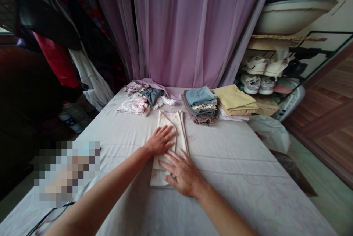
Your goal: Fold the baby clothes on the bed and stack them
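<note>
Left hand (160, 141) and right hand (182, 172) lay open and flat, just apart, on a folded cream garment (168, 123) on the bed (220, 162), apparently pressing it smooth; folded clothing stacks (200, 105) sat beyond, seemingly kept aside.

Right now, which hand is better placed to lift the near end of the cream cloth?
Probably the right hand: it rests on the near end of the cream cloth, while the left hand sits further up.

No text, label, brand or number can be read on the cream garment (168, 122) or anything else in view.
</note>
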